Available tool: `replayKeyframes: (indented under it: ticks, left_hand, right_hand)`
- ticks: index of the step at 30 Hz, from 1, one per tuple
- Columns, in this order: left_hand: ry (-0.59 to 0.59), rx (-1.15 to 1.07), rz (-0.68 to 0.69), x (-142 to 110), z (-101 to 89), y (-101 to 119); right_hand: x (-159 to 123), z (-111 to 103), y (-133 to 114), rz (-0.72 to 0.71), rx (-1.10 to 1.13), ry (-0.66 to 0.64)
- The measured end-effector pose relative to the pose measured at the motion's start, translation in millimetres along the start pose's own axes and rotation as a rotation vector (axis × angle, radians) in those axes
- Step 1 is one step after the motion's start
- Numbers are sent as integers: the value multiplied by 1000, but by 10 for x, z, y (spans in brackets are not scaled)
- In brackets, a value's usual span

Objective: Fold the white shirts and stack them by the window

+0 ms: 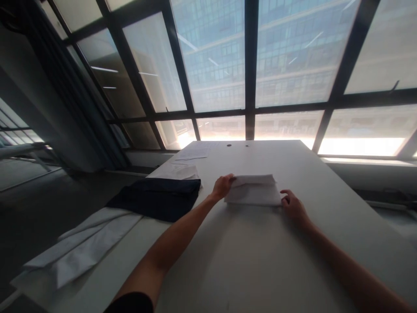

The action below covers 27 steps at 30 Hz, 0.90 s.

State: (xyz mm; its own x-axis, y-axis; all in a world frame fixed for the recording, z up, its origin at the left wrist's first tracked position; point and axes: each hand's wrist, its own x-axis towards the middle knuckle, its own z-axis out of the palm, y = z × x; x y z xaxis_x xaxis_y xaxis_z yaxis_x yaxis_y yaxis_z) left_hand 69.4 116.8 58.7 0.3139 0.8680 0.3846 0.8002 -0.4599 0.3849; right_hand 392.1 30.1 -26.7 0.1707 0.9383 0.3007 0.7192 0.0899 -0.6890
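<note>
A folded white cloth (252, 192) lies on the white table in front of me, a flat bundle with a fold along its far side. At its far left corner, my left hand (223, 187) is closed, pinching the fabric's edge. My right hand (295, 208) is at the near right corner, with the index finger raised and the other fingers curled in against the cloth's edge. The fingertips there are small and partly hidden, but they appear to grip the corner.
On the table's left side lie a dark navy garment (163, 195) and long white fabric (94, 243) that hangs towards the edge. Papers (193, 151) rest at the far left. The white table (254, 261) reaches to large framed windows (208, 56); a dark curtain (74, 95) hangs left.
</note>
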Motion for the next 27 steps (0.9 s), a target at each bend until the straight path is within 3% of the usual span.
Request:
replayKeyframes:
  ticks: [6,10,13,16,18,21,23,25,27]
  left_hand:
    - [331,-250,-224,125,-638,-556]
    - [314,-32,-365,-162,-934,-990]
    - [184,157,-302,-481,-819,-1120]
    - [-96,174,-156,-719,-508,-1049]
    - [-197,187,-175,-788,-312,-952]
    - [-144,98,-281,-754,-169,-858]
    - [-73,13,-359,-653,-209,-879]
    - [-7,-69,-440,-504,-369,-978]
    - [81,-181,-517,-336,-649,-1142]
  right_hand:
    - [-15,11,18,-5,-48,-16]
    - [-25,1,-9,3,-125,-39]
    - [-26,-11,-20,15,-165,-68]
    - [-26,-18,-6,10,-189,-95]
    - [-28,-20,13,7,-206,-103]
    - [-30,-22,49,20,-224,-102]
    - [-23,-24,78,32,-222,-109]
    - [-10,-25,107,34,-212,-126]
    - [6,-23,133,30,-206,-140]
